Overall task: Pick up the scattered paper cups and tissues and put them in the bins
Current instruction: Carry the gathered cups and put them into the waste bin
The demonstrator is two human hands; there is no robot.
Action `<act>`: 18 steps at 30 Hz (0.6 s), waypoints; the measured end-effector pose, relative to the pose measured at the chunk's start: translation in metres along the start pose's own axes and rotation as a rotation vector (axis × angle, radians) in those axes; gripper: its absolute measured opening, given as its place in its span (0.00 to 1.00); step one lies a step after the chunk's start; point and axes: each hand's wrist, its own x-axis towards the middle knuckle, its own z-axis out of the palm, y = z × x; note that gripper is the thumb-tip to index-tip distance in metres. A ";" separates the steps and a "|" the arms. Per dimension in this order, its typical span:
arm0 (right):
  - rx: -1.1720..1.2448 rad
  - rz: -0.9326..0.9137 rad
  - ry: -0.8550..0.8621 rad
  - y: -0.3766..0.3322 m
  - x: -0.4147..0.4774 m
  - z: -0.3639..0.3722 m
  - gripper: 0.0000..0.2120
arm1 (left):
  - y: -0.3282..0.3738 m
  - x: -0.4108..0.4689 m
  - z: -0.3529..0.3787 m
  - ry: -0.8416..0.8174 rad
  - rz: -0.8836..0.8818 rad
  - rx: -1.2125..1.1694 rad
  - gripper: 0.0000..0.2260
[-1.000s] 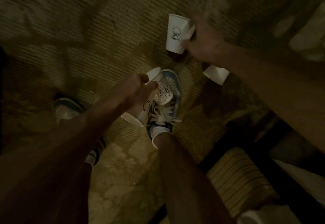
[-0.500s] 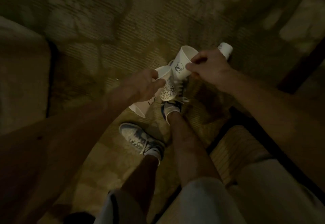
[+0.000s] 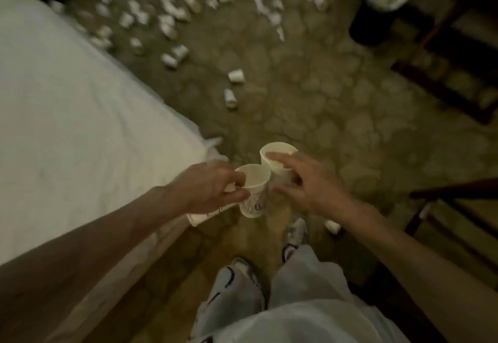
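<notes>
Head camera is looking down at our two hands, which we are holding out above the floor (image 3: 336, 105). Our left arm is reaching in from the lower left, beside the white bed (image 3: 67, 113). Our left hand (image 3: 213, 189) is pinching the left cup (image 3: 254, 183) by its rim, with the fingers curled round it. This cup is standing upright, its mouth facing us. A second cup (image 3: 200, 216) is sticking out sideways under the same hand, and we cannot tell how the fingers are holding it.

Our right arm is coming in from the lower right. Our right hand (image 3: 312, 186) is gripping the right cup (image 3: 280, 154), with the pointer finger lying across the rim and the thumb below. The two upright cups are sitting just beside each other, rims seeming to touch.

Dark writing is showing on the left cup, but it is too blurry to read.

Many loose cups (image 3: 236, 76) are lying on the floor farther away. One small cup (image 3: 332, 226) is lying near our shoe (image 3: 296, 231). A dark bin (image 3: 374, 24) is standing far off at the top right.
</notes>
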 end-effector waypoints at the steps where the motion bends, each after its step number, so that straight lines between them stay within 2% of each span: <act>1: -0.122 -0.108 -0.012 -0.031 -0.001 -0.010 0.24 | 0.000 -0.033 -0.021 0.023 -0.003 0.057 0.16; 4: -0.328 -0.395 -0.051 -0.120 -0.002 -0.033 0.16 | 0.004 -0.128 -0.069 0.055 -0.039 0.256 0.17; 7: -0.437 -0.719 -0.070 -0.203 -0.005 -0.046 0.12 | 0.020 -0.209 -0.095 0.119 -0.155 0.324 0.16; 10: -0.502 -0.991 -0.106 -0.268 -0.010 -0.057 0.14 | 0.042 -0.273 -0.105 0.211 -0.321 0.289 0.16; 14: -0.561 -1.216 -0.248 -0.326 -0.015 -0.064 0.21 | 0.072 -0.339 -0.104 0.354 -0.544 0.195 0.16; 18: -0.564 -1.455 -0.268 -0.374 -0.027 -0.045 0.18 | 0.110 -0.405 -0.087 0.508 -0.793 0.055 0.15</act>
